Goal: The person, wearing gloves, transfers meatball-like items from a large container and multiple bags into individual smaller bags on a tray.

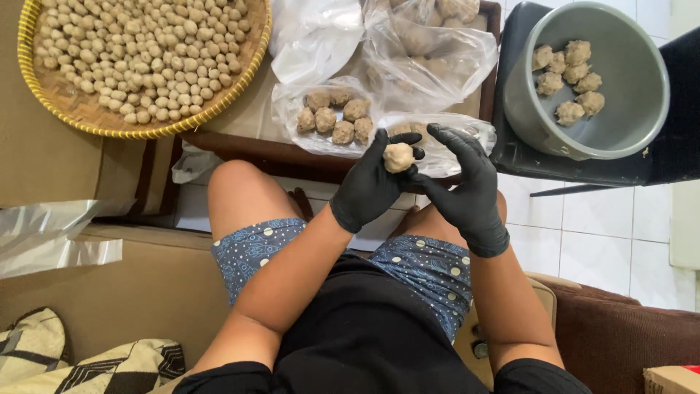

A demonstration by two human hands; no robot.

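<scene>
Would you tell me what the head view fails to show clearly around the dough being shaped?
- Dough ball: underside hidden by left hand fingers.
- Woven tray: top cut off by frame edge.
- Clear bags: contents blurred behind crinkled plastic.
- Right hand: palm faces away.

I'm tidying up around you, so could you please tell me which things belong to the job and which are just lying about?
In use: beige dough ball in black-gloved left hand and right hand; grey metal bowl; round woven tray; clear plastic bags.
Lying about: patterned cushion; cardboard box.

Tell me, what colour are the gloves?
Black. Both gloves, left hand and right hand, show in the head view.
</scene>
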